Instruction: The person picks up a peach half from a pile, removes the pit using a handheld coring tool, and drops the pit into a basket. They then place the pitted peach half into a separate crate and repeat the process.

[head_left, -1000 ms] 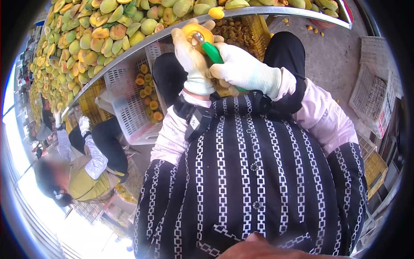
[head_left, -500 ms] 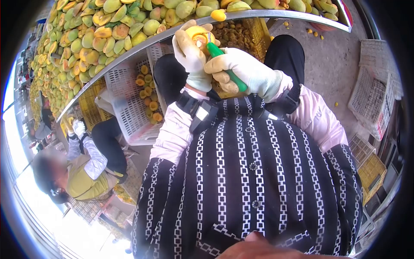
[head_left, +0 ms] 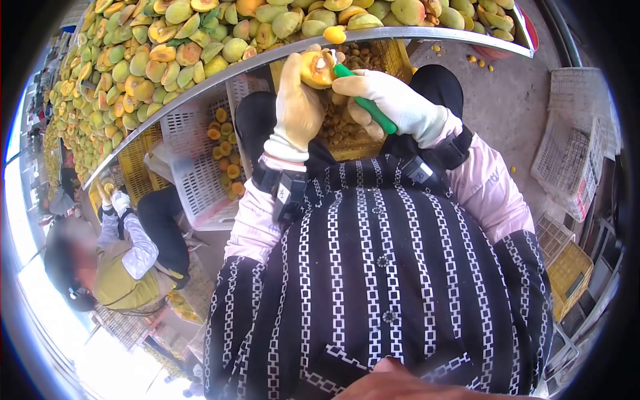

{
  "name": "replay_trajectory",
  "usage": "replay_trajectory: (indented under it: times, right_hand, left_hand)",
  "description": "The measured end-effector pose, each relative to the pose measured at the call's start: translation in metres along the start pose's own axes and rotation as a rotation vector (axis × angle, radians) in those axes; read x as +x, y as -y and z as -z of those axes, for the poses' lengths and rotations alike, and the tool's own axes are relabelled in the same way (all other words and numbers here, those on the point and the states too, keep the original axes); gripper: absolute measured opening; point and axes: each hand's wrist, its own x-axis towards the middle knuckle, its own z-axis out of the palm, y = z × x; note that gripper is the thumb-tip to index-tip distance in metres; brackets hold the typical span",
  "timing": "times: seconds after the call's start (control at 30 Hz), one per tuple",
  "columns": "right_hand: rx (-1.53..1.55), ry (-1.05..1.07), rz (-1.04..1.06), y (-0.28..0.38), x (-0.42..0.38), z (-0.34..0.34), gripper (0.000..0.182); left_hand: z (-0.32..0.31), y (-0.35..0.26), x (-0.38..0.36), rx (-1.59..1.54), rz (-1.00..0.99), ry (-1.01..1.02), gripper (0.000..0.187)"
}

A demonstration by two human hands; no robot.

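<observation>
In a tan-and-white work glove, my left hand (head_left: pixel 299 107) grips a halved yellow peach (head_left: pixel 316 69), cut face turned up with the pale pit area showing. My gloved right hand (head_left: pixel 380 97) is closed around a green-handled tool (head_left: pixel 367 107). Its slim metal tip is at the right side of the peach half and only partly visible. Both hands are just below the metal edge of the fruit-covered table. Beneath them stands a yellow crate (head_left: pixel 390 60) with many brownish pits or scraps in it.
Peach halves (head_left: pixel 177 63) cover the metal-rimmed table (head_left: pixel 220 75). A small yellow fruit (head_left: pixel 335 35) sits at its rim. To the left a white crate (head_left: pixel 193 170) holds cut peaches. A gloved co-worker (head_left: pixel 127 260) sits further left. White crates (head_left: pixel 573 147) stand at right.
My left hand has turned, so the peach half's cut face shows more openly. Both hands have shifted slightly; the green-handled tool stays in my right hand, lower and further right.
</observation>
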Motion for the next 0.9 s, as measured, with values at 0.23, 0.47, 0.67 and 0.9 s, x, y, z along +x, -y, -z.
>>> replay_trajectory:
  times: [0.23,0.47,0.67,0.9]
  right_hand:
    - [-0.880,-0.638,0.773,-0.019,-0.006,-0.006,0.036]
    - [-1.271,-0.521,0.756,-0.006,-0.029,0.006,0.041]
    - [-1.268,-0.460,0.859,-0.007,-0.022,0.008,0.041]
    - [-1.624,-0.233,0.524,0.021,-0.032,0.006,0.049]
  left_hand:
    - [0.008,-0.021,-0.010,-0.225,0.058,0.134,0.055]
    - [-0.009,-0.025,-0.023,0.019,0.111,0.032,0.064]
    - [-0.009,-0.012,-0.023,0.519,-0.100,-0.109,0.066]
    - [-0.006,-0.019,-0.033,0.412,0.135,0.008,0.060]
